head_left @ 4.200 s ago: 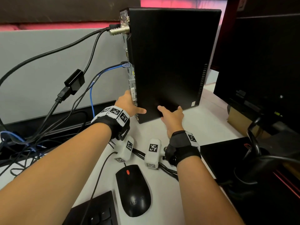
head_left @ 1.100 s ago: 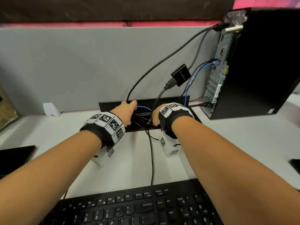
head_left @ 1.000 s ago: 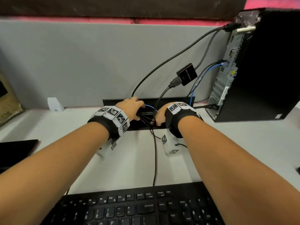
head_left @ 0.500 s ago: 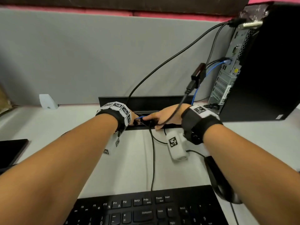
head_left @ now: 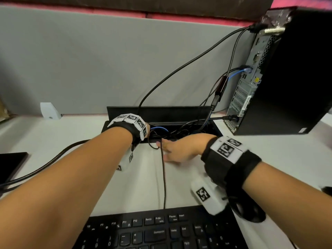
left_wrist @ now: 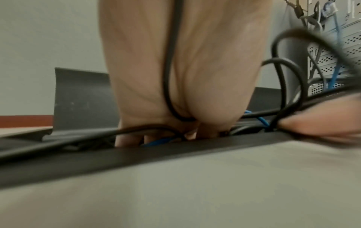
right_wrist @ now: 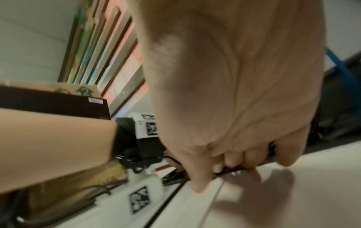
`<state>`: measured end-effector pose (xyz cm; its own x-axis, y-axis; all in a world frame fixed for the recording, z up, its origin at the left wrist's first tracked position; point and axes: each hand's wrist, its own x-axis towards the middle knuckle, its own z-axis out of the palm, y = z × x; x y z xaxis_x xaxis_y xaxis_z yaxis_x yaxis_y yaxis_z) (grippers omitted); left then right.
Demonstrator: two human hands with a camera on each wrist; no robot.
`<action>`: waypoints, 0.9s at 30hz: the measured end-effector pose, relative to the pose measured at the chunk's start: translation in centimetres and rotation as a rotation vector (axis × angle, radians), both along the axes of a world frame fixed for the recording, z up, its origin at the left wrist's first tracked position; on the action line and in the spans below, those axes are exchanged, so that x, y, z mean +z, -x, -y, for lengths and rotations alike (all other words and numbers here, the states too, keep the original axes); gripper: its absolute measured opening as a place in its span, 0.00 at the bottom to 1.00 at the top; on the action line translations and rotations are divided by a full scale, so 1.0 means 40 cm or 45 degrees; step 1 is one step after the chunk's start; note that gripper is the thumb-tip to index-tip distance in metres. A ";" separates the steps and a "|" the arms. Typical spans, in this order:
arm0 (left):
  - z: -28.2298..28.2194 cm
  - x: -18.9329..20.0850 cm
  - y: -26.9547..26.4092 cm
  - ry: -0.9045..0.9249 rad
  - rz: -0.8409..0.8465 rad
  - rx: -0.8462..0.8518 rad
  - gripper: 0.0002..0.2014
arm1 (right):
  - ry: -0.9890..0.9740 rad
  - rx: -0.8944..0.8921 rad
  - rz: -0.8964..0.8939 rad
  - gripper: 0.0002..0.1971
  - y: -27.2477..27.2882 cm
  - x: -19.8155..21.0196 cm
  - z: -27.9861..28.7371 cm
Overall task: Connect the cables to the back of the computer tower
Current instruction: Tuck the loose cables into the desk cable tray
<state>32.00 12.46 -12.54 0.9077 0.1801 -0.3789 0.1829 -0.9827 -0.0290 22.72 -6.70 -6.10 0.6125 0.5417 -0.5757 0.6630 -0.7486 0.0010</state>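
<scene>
1. The right hand (head_left: pixel 181 150) has come back from the cable slot (head_left: pixel 212 129) toward the near desk, fingers curled round a thin black cable (head_left: pixel 163 177).
2. The left hand (left_wrist: pixel 175 77) stays dipped in the slot; its grasp cannot be told.
3. Judged: sorting leads continues.
4. Farthest, the computer tower (head_left: pixel 296 78) stands upright at the right, rear ports facing left, several cables already plugged in.

Bare forearms; black wristbands (head_left: pixel 231 166) bearing white square-coded tags (head_left: pixel 225 149).
</scene>
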 end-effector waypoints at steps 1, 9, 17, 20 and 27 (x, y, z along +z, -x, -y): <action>-0.024 -0.026 -0.027 0.000 0.015 -0.026 0.22 | -0.011 -0.018 0.040 0.31 -0.011 -0.001 -0.017; 0.028 0.140 0.155 0.166 0.067 -0.015 0.26 | -0.257 -0.401 -0.094 0.22 -0.119 -0.059 -0.106; -0.027 0.242 0.272 -0.037 0.014 0.136 0.15 | -0.447 -0.528 -0.092 0.03 -0.139 -0.062 -0.151; -0.017 0.234 0.229 0.410 0.498 0.116 0.14 | -0.534 -0.726 -0.054 0.22 -0.149 -0.080 -0.137; 0.019 0.124 0.140 0.529 0.336 0.110 0.11 | -0.400 -0.469 -0.020 0.27 -0.126 -0.073 -0.091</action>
<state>26.39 11.72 -7.58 0.9707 0.1416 -0.1941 0.2127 -0.8821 0.4203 27.75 -3.07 -9.01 0.7888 0.4392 -0.4300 0.3516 -0.8962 -0.2705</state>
